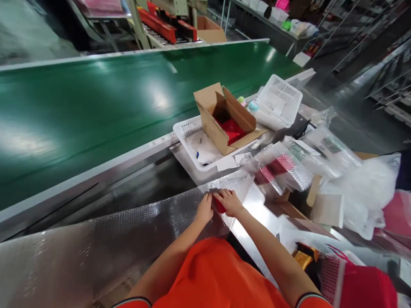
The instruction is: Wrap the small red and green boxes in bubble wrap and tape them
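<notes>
A small red item (219, 206), maybe a box, lies on a long sheet of bubble wrap (154, 220) at the near edge of the work surface. My right hand (230, 202) is bent over its top and right side, with the fingers curled onto it. Against its left edge my left hand (204, 208) is closed, fingertips by the item and the wrap. The hands partly cover the item, so its exact kind cannot be made out. Long and loose, the wrap trails off to the lower left.
A green conveyor belt (105, 98) runs across the back. Ahead, an open cardboard box (210, 128) with red contents stands in a white basket (189, 154). Bubble-wrapped packages (282, 167) lie to the right. A yellow-and-black tool (303, 259) is at lower right.
</notes>
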{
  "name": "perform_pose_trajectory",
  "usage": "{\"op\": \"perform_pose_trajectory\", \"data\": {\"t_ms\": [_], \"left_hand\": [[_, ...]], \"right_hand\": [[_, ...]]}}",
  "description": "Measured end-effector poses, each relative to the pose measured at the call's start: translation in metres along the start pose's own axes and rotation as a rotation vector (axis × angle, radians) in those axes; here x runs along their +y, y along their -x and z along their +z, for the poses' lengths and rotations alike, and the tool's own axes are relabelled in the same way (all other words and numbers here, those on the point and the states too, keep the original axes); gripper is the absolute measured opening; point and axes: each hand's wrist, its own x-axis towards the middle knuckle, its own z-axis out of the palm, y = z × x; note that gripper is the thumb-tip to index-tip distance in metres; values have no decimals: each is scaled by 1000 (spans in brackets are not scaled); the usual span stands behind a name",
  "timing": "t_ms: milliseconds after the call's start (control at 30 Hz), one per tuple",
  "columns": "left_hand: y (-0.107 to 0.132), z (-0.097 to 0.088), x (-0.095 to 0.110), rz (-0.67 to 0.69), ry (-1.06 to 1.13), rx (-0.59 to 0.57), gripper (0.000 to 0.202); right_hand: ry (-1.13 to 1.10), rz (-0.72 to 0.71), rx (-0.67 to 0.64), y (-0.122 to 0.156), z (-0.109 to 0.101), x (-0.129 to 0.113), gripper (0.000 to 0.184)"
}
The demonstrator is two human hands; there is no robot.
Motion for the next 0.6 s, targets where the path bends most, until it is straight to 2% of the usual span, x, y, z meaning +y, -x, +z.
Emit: {"op": "perform_pose_trajectory", "data": {"t_ms": [100,200,267,367,433,500,600], "left_hand": [[3,-4,6,8,-27,-32,66],[6,-9,14,30,-55,-67,77],[7,-12,20,17,-94,-85,93],[10,-14,28,69,-170,-67,109],[12,-14,33,155,-219,-56,107],[16,-14,37,202,-262,-55,101],[21,-11,44,175,-318,-27,95]], "right_hand": [[-19,40,15,7,12,6,109],[-96,244,9,27,34,17,119],[-174,395,47,48,55,25,109],[-252,525,98,80,91,33,86],[-293,567,82,95,112,35,76],[-338,595,64,103,127,33,74],[-397,601,93,106,135,30,77]]}}
